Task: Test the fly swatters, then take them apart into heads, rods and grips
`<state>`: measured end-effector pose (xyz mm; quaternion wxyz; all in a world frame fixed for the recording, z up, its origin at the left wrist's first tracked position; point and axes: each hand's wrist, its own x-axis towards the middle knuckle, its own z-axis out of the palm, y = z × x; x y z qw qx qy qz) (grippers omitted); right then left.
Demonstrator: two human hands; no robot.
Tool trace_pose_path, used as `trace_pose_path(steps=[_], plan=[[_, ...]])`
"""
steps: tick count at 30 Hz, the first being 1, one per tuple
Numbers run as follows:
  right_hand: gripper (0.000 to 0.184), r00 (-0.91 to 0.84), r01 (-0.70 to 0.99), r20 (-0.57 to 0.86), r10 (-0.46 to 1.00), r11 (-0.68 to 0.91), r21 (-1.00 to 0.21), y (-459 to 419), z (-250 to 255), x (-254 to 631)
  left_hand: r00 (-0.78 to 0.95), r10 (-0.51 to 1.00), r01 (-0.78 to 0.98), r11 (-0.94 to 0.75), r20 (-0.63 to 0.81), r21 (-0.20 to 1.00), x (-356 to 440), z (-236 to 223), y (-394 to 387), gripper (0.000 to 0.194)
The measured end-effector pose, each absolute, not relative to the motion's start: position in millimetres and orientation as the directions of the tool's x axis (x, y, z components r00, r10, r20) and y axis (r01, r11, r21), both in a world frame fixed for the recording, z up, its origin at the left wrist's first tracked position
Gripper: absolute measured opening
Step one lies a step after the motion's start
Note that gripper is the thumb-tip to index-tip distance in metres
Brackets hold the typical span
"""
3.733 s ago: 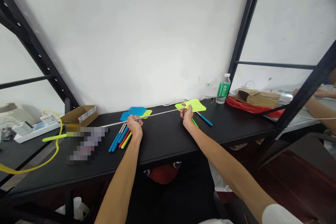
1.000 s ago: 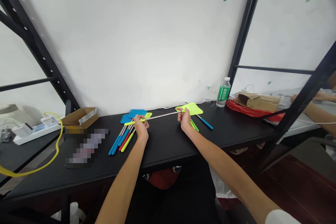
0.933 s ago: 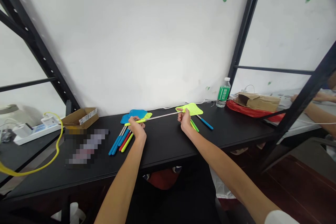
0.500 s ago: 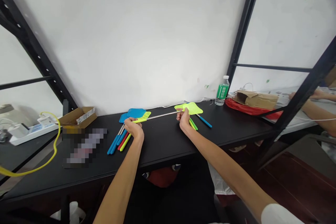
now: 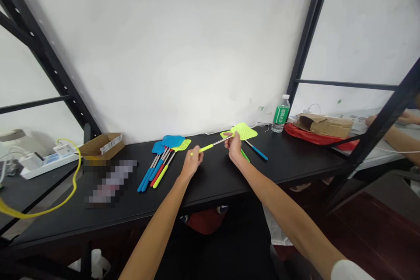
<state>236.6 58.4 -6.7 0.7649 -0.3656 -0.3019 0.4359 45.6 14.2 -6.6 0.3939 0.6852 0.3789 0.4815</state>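
Note:
A yellow-green telescopic fly swatter (image 5: 244, 131) is held up between both hands, its mesh head to the right. My left hand (image 5: 193, 161) is closed round its handle. My right hand (image 5: 234, 145) pinches the neck below the head, with a short stretch of metal rod showing between the hands. To the left lies a fanned group of fly swatters, among them a blue one (image 5: 173, 141), a yellow one (image 5: 160, 176) and one with a red handle (image 5: 157, 176). Beneath and behind my right hand, a green handle (image 5: 244, 155) and a blue handle (image 5: 260, 153) lie partly hidden.
A black table (image 5: 210, 179) stands against a white wall. On its left are an open cardboard box (image 5: 108, 146) and a blurred-out item (image 5: 111, 183); a water bottle (image 5: 281, 114) stands back right. Beyond it lie a red bag (image 5: 315, 137) and torn cardboard (image 5: 328, 126). Another person's arm (image 5: 400, 140) shows far right.
My left hand has moved right, towards my right hand, and the swatter's rod showing between them is much shorter. The left group of swatters is now uncovered.

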Motion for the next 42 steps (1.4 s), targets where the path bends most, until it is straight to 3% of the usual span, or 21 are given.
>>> trace_pose_path(steps=[5, 9, 13, 18, 30, 36, 42], plan=[[0.058, 0.435, -0.421, 0.207, 0.876, 0.401, -0.814, 63, 21, 254, 0.496, 0.805, 0.435, -0.554, 0.325, 0.709, 46, -3, 9, 0.053], [0.060, 0.281, -0.379, 0.272, 0.920, 0.367, -0.850, 70, 52, 246, 0.505, 0.784, 0.608, -0.621, 0.362, 0.495, 50, -2, 6, 0.052], [0.065, 0.087, -0.231, 0.408, 0.909, 0.416, -0.879, 71, 79, 217, 0.497, 0.797, 0.707, -0.601, 0.343, 0.372, 52, -5, 7, 0.056], [0.069, -0.109, -0.160, 0.506, 0.856, 0.487, -0.858, 58, 87, 179, 0.464, 0.837, 0.762, -0.544, 0.290, 0.352, 53, -9, 10, 0.059], [0.075, -0.101, -0.007, 0.615, 0.782, 0.618, -0.787, 33, 87, 170, 0.459, 0.844, 0.797, -0.529, 0.277, 0.292, 53, -5, 6, 0.049], [0.075, -0.103, 0.018, 0.612, 0.784, 0.617, -0.787, 31, 80, 161, 0.474, 0.841, 0.776, -0.539, 0.261, 0.329, 52, -1, 4, 0.047], [0.068, -0.141, 0.023, 0.551, 0.822, 0.559, -0.829, 26, 40, 157, 0.496, 0.827, 0.760, -0.561, 0.266, 0.329, 51, -7, 7, 0.040]])
